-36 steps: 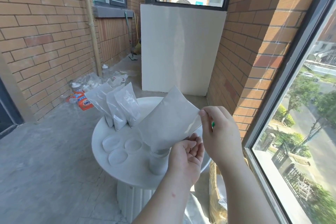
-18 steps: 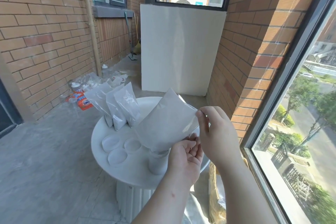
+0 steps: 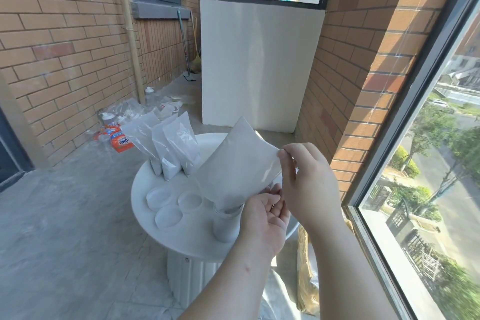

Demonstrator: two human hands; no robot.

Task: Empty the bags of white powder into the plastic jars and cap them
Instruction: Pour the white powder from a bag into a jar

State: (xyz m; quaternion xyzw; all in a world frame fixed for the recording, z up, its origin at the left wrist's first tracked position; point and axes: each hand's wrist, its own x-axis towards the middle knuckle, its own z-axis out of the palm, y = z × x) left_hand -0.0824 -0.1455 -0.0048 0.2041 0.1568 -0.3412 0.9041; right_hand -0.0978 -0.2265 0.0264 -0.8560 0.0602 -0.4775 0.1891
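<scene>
Home balcony: brick walls (image 3: 65, 41), big window (image 3: 415, 228) w/ street (image 3: 465, 205) below.

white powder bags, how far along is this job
Done: no jar looks capped; three round white lids lie loose on the round white table. In hand: the right hand pinches a tilted clear bag of white powder tipped into a white plastic jar, left hand beside it. Left: three more bags behind.
</scene>
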